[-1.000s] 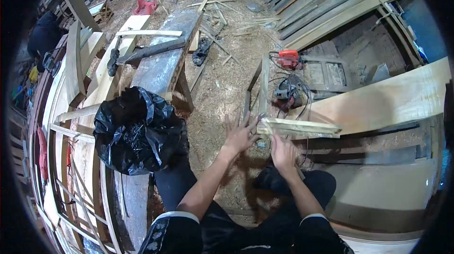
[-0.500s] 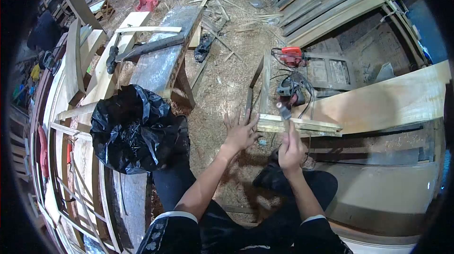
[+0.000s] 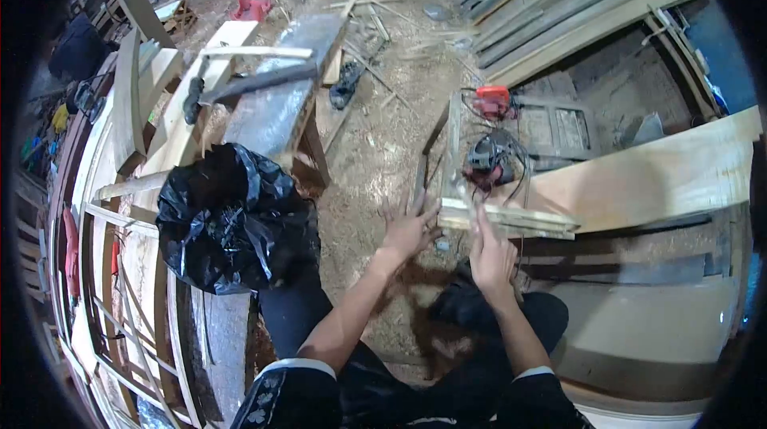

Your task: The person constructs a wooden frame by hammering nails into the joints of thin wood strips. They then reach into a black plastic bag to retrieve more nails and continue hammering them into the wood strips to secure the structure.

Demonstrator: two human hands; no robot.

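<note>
My right hand [image 3: 492, 257] is closed around a hammer, whose head is smeared by motion near the left part of some pale wooden strips [image 3: 527, 219]. These strips lie together and stretch off to the right. My left hand [image 3: 406, 231] has its fingers spread, with its fingertips at the strips' left end and beside the narrow upright pieces of a wooden frame [image 3: 452, 141]. Whether a nail stands in the wood cannot be made out. Left of my hands, a black plastic bag [image 3: 280, 217] sits open, with small dark nail-like pieces inside.
Beyond the strips lie a dark power tool [image 3: 489, 159] with its cord and a red tool [image 3: 494, 101]. A wide pale board [image 3: 639, 169] extends to the right. Planks and a grey-topped bench [image 3: 268, 121] stand at left. Sawdust covers the floor [image 3: 367, 141].
The hammer has swung down and left toward the strips, and its head is now blurred. My left hand stays almost in place. The whole view has shifted slightly.
</note>
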